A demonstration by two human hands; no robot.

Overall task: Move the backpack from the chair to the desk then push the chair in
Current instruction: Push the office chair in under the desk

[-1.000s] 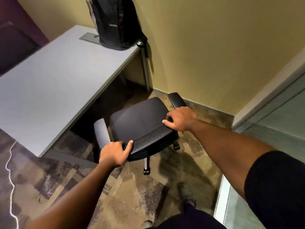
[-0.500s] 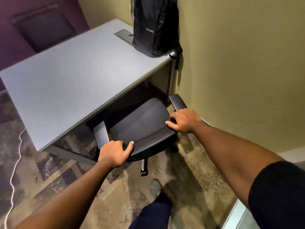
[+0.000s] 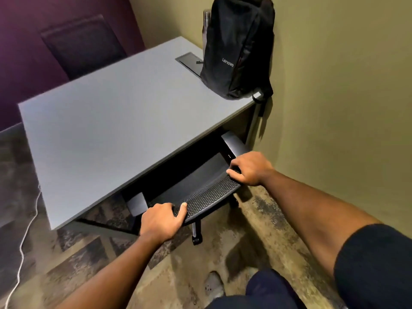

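Note:
A black backpack [image 3: 237, 47] stands upright at the far right corner of the grey desk [image 3: 107, 121], against the yellow wall. The black office chair [image 3: 207, 195] has most of its seat hidden under the desk's near edge; its mesh backrest top and both armrests still show. My left hand [image 3: 161, 219] grips the left end of the backrest top. My right hand [image 3: 249, 168] grips the right end, beside the right armrest.
The yellow wall [image 3: 334, 97] runs close along the chair's right side. A second dark chair [image 3: 82, 45] stands behind the desk by a purple wall. A white cable [image 3: 22, 248] lies on the carpet at left. My shoe [image 3: 214, 284] is just behind the chair.
The chair has rolled forward under the desk with both hands on its backrest; more of the seat is now covered. My body has stepped closer to the desk.

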